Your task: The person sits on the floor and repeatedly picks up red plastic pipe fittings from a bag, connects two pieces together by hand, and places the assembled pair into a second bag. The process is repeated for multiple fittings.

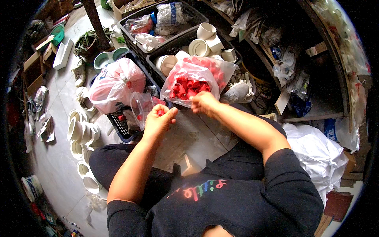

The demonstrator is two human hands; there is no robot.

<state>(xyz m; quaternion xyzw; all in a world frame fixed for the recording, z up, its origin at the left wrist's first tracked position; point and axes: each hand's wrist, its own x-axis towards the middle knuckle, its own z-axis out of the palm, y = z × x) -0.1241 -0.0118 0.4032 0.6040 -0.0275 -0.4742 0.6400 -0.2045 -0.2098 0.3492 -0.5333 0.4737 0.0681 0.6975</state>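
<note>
My left hand [157, 121] is closed, thumb against fingers, around a small red plastic piece [160, 113] that is mostly hidden in the grip. My right hand [203, 104] is at the near edge of an open clear plastic bag [170, 87], its fingers curled and slightly blurred. Whatever is in those fingers is hard to make out. Inside the bag lie many short red tube-shaped pieces [185, 88]. Beside my left hand, another clear bag [141, 106] with red pieces hangs over a dark blue basket [125, 134].
A tied white bag [118, 85] fills the basket at left. Behind the open bag, a dark crate [152, 59] holds white pipe fittings [199, 48]. White fittings [81, 130] stand in a row on the floor at left. A wooden shelf and a white sack [316, 154] are at right.
</note>
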